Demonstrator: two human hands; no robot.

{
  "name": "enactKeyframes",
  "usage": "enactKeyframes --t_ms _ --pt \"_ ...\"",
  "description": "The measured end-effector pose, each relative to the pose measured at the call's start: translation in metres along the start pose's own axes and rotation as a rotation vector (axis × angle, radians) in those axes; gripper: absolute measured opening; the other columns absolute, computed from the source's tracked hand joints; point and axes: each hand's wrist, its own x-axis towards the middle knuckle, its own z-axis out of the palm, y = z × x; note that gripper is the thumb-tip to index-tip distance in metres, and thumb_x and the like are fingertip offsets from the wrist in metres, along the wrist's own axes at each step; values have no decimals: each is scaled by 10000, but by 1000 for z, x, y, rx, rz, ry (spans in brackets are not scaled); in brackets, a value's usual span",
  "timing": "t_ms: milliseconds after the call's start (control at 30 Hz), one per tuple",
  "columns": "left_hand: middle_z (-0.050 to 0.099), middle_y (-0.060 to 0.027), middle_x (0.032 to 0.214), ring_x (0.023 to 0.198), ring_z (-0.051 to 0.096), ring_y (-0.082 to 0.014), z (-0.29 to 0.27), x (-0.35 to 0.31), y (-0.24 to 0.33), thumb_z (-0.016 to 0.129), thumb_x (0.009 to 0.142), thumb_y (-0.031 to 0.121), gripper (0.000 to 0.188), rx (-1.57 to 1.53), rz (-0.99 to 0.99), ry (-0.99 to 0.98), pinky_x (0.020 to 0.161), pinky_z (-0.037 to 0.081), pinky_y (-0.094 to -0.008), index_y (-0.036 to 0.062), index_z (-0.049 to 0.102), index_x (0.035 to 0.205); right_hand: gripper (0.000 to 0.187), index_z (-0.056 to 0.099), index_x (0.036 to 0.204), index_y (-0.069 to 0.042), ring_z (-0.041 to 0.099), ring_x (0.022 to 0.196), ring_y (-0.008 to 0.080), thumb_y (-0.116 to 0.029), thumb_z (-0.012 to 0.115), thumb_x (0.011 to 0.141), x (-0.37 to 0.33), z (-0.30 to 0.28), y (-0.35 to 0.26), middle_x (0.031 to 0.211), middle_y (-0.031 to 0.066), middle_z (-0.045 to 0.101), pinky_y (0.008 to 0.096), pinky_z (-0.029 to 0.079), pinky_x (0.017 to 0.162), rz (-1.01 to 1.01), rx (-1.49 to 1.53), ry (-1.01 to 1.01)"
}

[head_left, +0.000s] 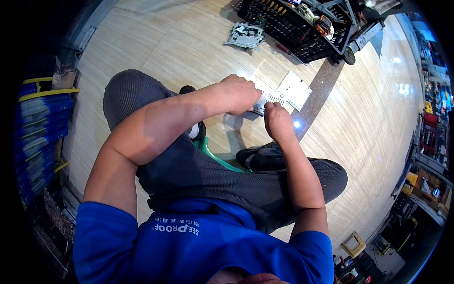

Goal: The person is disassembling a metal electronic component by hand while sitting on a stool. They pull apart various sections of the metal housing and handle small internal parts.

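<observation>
A pale metal panel with a row of slots [275, 98] is between my two hands, just above or on the floor. My left hand [240, 94] is closed on the panel's left end, its fingertips curled out of sight. At the panel's near right edge, my right hand [279, 122] has its fingers pinched together. What those fingers hold, if anything, is hidden. Just beyond, a second flat pale metal plate [294, 90] with small holes lies on the floor, partly behind the slotted panel.
Farther off stands a black plastic crate [302, 40] full of tools and parts. Beside it lies a silver metal chassis [246, 35]. Below me shows a green stool edge [217, 156]. Blue bins [42, 128] are stacked at the left; a yellow stool [353, 244] is at the lower right.
</observation>
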Motion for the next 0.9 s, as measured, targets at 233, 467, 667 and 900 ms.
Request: enactKeyframes --t_ms 233,467,667,900 --pt "663 -175 1117 1061 657 -348 -1 0 0 694 893 308 410 1 -9 -19 899 519 -459 54 594 1198 108 602 935 -11 660 807 413 -104 564 897 0 -4 -1 900 219 635 499 541 716 12 23 33" --pt "663 -177 1114 1047 662 -349 1 1 0 698 889 308 406 8 1 -7 884 527 -458 50 596 1186 114 609 948 -13 658 838 412 -102 560 897 -1 -7 -4 927 218 635 496 541 733 -2 42 -7" --pt "666 -181 1102 1035 665 -354 1 0 0 698 887 307 400 7 4 2 875 530 -460 49 602 1178 111 603 937 -7 654 824 414 -98 554 896 -1 -8 -4 908 220 624 499 539 731 2 39 -12" --pt "669 -185 1089 1027 666 -357 2 1 -1 701 882 303 396 0 10 5 871 532 -463 49 609 1172 110 609 950 -3 651 817 418 -71 561 878 -1 -2 3 900 227 620 498 537 723 -27 47 16"
